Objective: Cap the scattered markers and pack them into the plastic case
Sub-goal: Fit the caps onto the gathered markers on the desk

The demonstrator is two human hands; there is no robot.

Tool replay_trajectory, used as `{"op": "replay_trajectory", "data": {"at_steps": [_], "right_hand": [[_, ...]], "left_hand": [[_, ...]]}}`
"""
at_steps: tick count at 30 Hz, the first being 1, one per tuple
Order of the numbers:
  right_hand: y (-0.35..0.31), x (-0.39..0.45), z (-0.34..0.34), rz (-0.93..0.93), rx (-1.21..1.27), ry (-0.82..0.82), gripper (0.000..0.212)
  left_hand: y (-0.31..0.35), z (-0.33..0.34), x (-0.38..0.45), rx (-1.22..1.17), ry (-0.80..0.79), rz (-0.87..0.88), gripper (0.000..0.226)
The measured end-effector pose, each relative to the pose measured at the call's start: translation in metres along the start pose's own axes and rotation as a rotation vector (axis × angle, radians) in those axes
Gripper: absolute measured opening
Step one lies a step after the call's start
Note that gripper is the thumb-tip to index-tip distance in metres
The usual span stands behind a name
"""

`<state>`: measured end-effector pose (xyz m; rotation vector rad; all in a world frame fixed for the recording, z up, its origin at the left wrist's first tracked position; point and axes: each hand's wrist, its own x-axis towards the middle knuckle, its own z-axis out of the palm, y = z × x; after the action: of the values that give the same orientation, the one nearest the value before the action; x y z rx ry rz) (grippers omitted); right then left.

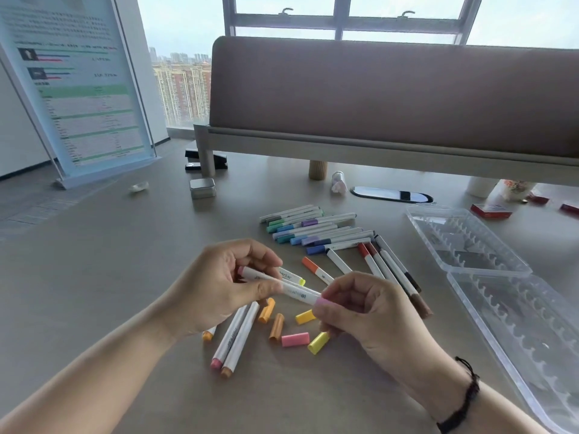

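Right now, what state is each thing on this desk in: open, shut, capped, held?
Plastic case: open, empty.
Pink marker: held in both hands.
Pink cap: at the marker's end, in right hand.
Left hand: gripping the marker barrel.
Loose caps: lying off their markers.
Cool-coloured markers: capped, grouped.
Metal tin: shut.

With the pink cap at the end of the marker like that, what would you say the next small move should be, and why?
Probably press the pink cap fully onto the marker. The right hand pinches the cap at the tip while the left hand steadies the barrel. Then it can go into the plastic case, which lies open with no markers in it.
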<state>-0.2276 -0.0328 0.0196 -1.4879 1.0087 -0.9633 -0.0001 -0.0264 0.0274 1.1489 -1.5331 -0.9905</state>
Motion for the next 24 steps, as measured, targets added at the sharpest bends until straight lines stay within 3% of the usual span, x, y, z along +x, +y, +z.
{"op": "replay_trajectory", "data": {"at_steps": [2, 9, 13, 17, 21, 24], "right_hand": [[0.001, 0.001, -0.002, -0.031, -0.063, 0.034, 0.015], [0.004, 0.011, -0.026, -0.275, -0.572, 0.422, 0.026], [0.003, 0.015, -0.039, -0.206, -0.875, 0.581, 0.020], [0.008, 0.015, -0.044, -0.101, -1.116, 0.482, 0.008], [0.010, 0.014, -0.035, -0.202, -1.034, 0.352, 0.011], [0.008, 0.004, -0.018, -0.293, -0.922, 0.167, 0.008]], "left_hand": [[-0.002, 0.000, 0.001, 0.036, 0.031, 0.003, 0.029], [-0.005, -0.010, 0.011, 0.110, 0.332, -0.059, 0.015], [-0.011, -0.018, 0.015, 0.195, 0.418, -0.077, 0.009], [-0.015, -0.024, 0.018, 0.271, 0.463, -0.122, 0.008], [-0.009, -0.024, 0.015, 0.287, 0.301, -0.235, 0.008], [-0.009, -0.021, 0.010, 0.484, 0.197, -0.187, 0.013]]}}
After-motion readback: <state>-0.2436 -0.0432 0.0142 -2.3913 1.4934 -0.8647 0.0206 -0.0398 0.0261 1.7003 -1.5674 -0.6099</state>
